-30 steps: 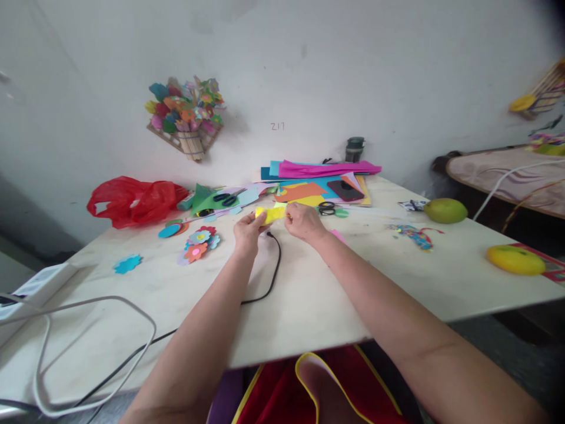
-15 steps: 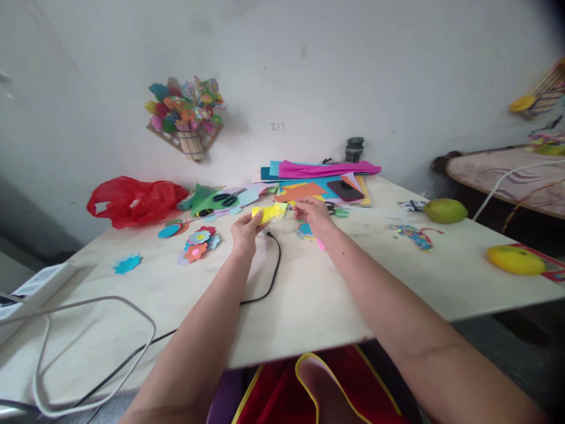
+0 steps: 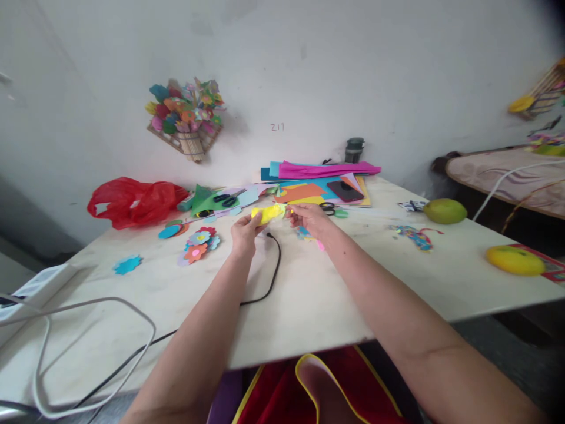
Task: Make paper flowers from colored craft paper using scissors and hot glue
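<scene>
Right hand (image 3: pixel 312 218) has dipped, fingers (image 3: pixel 299 209) pinching a yellow bit (image 3: pixel 291 211) beside the packet (image 3: pixel 268 214) the left hand (image 3: pixel 244 232) grips.

Yellow pc (image 3: pixel 266 214), crumpled-looking, paler at 3 o'clock end, lies approx. 9-to-3 in L hand (image 3: pixel 244 232); sm. yellow bit (image 3: pixel 290 211) just past 3 o'clock end, at R hand (image 3: pixel 311 218) fingertips.

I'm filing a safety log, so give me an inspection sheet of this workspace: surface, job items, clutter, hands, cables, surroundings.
Surface: pale table, paper sheets stacked at the back.
Job items: yellow piece, held; flower cutouts lying on the table.
Clutter: red bag, phone, two pairs of scissors, two fruits.
Hands: left hand grips the yellow piece; right hand at its other end, grip unclear.
Cables: black cable crossing the table; white cable looped by the power strip.
Surroundings: wall with flower decoration.
</scene>
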`<state>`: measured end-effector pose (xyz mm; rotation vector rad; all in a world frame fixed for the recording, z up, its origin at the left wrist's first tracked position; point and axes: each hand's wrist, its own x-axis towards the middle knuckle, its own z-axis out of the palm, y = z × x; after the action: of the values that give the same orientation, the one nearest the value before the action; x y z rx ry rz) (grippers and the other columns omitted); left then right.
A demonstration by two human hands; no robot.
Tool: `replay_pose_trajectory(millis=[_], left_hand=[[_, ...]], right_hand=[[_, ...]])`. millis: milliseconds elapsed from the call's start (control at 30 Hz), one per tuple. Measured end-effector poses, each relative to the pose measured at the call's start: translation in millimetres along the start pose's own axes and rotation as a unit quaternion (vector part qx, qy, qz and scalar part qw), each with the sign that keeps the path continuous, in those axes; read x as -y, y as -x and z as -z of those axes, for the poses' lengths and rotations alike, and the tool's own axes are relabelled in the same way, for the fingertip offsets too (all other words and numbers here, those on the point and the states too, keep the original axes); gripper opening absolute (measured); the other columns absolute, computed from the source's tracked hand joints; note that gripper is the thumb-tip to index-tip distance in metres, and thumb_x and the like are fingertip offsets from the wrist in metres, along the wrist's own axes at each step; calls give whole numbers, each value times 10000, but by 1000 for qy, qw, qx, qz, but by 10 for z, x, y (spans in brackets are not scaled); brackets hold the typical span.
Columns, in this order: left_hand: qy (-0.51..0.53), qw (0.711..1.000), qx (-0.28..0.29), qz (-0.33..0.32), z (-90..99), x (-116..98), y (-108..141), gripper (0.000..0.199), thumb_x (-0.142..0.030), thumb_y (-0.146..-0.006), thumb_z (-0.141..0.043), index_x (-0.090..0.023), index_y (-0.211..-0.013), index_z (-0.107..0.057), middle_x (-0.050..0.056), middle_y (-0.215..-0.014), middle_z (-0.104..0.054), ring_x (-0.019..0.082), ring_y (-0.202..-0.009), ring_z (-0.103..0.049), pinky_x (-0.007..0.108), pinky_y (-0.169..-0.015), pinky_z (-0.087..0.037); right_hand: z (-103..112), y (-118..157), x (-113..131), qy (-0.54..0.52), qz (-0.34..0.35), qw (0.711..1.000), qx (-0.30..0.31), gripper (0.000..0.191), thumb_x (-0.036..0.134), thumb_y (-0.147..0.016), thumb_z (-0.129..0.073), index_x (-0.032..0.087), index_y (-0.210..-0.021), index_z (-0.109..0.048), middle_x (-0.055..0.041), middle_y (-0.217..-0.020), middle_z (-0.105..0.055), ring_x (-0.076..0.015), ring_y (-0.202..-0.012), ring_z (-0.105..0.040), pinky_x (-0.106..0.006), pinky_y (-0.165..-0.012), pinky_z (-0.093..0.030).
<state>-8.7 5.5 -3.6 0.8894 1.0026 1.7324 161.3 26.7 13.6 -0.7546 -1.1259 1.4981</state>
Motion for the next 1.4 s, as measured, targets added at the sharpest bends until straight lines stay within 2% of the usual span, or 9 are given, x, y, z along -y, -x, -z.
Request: replay_pose_trajectory(millis=[133,200,367,533,733,867,1133,1267,1400], left_hand=[[-5,1000,-1,-3,-4,-9,7,333,-318,-546,-788,-92,-732,-629,36,-716,-632,142,-696,-629,342,-777,-537],[-4,1000,1,-3,-8,-14,13,334,-316,-547,-787,-91,-737,-629,36,-718,-633,143,-700,-630,343,-778,-537],[-14,1000,5,-6,-4,-7,10,350,-327,-535,-787,-89,-733,-626,31,-704,-629,138,-691,-628,328,-767,-535],[-21,1000,10,-8,5,10,-5,380,-339,-508,-795,-90,-743,-630,30,-705,-632,138,-683,-625,322,-747,-538],[-26,999,21,-5,-11,5,10,395,-353,-506,-791,-88,-754,-635,44,-744,-644,127,-676,-621,296,-720,-535],[-34,999,18,6,-29,-5,27,419,-355,-498,-796,-85,-769,-627,48,-754,-646,128,-678,-622,290,-715,-532],[-15,1000,12,-13,-29,-13,29,415,-370,-510,-787,-94,-775,-626,41,-758,-644,133,-693,-626,300,-736,-527],[-10,999,23,-25,-26,-4,22,413,-380,-525,-778,-102,-791,-630,42,-781,-650,136,-719,-632,300,-751,-523],[-29,998,47,-26,-46,1,41,434,-396,-528,-771,-106,-823,-639,44,-777,-656,139,-716,-633,296,-737,-527]], right_hand=[[10,-27,-18,13,-5,1000,-2,81,127,-715,-647,117,-792,-624,-11,-611,-633,-68,-449,-524,-201,-464,-473],[17,-38,-26,20,-1,1000,-10,74,122,-690,-665,120,-736,-608,9,-569,-608,-58,-425,-501,-183,-431,-444],[31,-25,-20,47,-2,999,-1,215,243,-699,-671,138,-583,-524,45,-460,-505,-44,-335,-396,-173,-311,-312],[22,-5,-11,76,-9,997,10,169,219,-683,-678,122,-615,-558,22,-510,-546,-43,-347,-403,-179,-314,-306],[-18,-11,-28,63,3,998,8,266,329,-653,-718,130,-616,-546,46,-486,-489,-26,-356,-358,-160,-302,-252],[-30,-25,-49,73,1,997,-13,292,330,-646,-725,135,-580,-519,42,-472,-481,-19,-347,-332,-152,-281,-195],[14,-40,25,42,-28,998,-40,28,119,-724,-587,124,-749,-574,32,-518,-530,-25,-355,-356,-137,-299,-198],[20,-6,56,43,-25,999,4,103,218,-756,-578,133,-813,-574,72,-477,-437,-21,-332,-301,-141,-301,-154],[-12,30,51,80,-26,995,61,251,370,-698,-656,147,-707,-542,81,-455,-408,-14,-318,-250,-155,-302,-125]])
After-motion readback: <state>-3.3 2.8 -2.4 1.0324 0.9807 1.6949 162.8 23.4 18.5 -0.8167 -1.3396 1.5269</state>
